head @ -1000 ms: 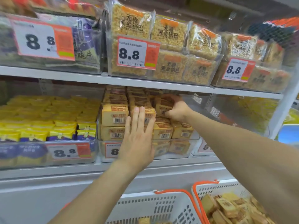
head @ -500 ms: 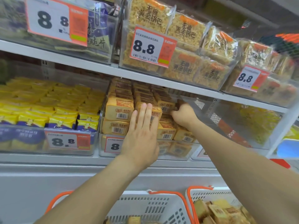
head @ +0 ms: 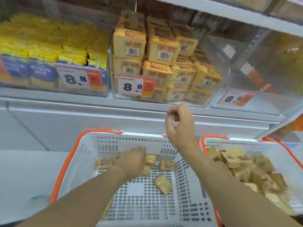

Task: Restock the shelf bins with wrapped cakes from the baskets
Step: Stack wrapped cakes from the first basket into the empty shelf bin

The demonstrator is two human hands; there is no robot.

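Wrapped cakes (head: 161, 52) stand stacked in the clear middle shelf bin (head: 113, 82), highest at its left and lower at its right. Below it, the white left basket (head: 91, 141) with orange handles holds a few loose cakes, one lying alone (head: 163, 184). My left hand (head: 132, 161) reaches down into this basket, with straight fingers on the cakes at its far side. My right hand (head: 179, 126) hangs above the basket's far rim, fingers loosely curled, holding nothing. The right basket (head: 268, 149) is piled with several wrapped cakes (head: 232, 159).
A bin of yellow and purple packets (head: 49, 48) stands left of the cake bin. Right of it is a clear bin (head: 242, 66) with a price tag (head: 234, 99). A white cabinet front (head: 65, 125) runs under the shelf.
Both hands have left the shelf bin and come down. My left hand is now in the left basket, my right hand above its rim. The view has tilted downward.
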